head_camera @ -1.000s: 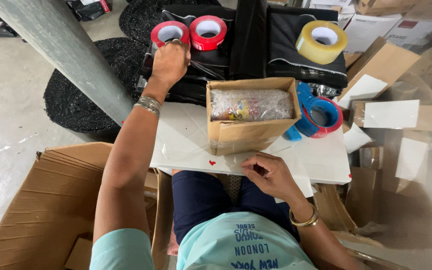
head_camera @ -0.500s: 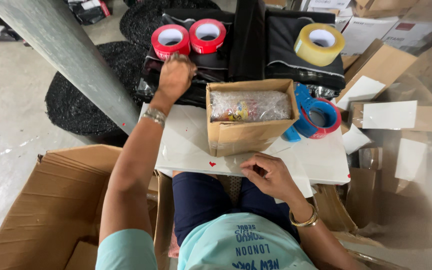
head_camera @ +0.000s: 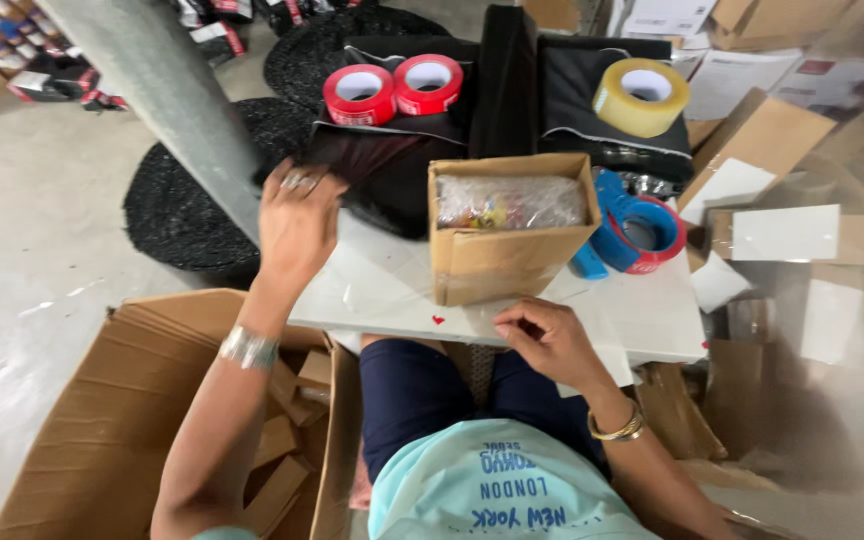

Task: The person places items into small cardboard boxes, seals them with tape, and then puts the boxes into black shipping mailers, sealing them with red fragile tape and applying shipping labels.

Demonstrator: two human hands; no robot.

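Observation:
My left hand [head_camera: 297, 215] is raised over the left end of the white board [head_camera: 382, 290] on my lap and grips a dark flat packet [head_camera: 377, 160], blurred with motion, at the edge of the black pile [head_camera: 402, 195]. My right hand [head_camera: 547, 335] rests with curled fingers on the board's near edge and holds nothing. Between my hands an open cardboard box [head_camera: 507, 260] stands on the board. It holds clear plastic-wrapped items [head_camera: 512, 200].
Two red tape rolls [head_camera: 392, 90] and a yellowish tape roll [head_camera: 641, 95] lie on black bundles at the back. A blue tape dispenser [head_camera: 637, 230] sits right of the box. A large carton [head_camera: 122, 420] of cardboard scraps stands at my left, with a grey pillar [head_camera: 167, 90] behind it.
My left hand has come back from the red tape rolls toward me and to the left, drawing a dark packet off the black pile. My right hand has stayed put.

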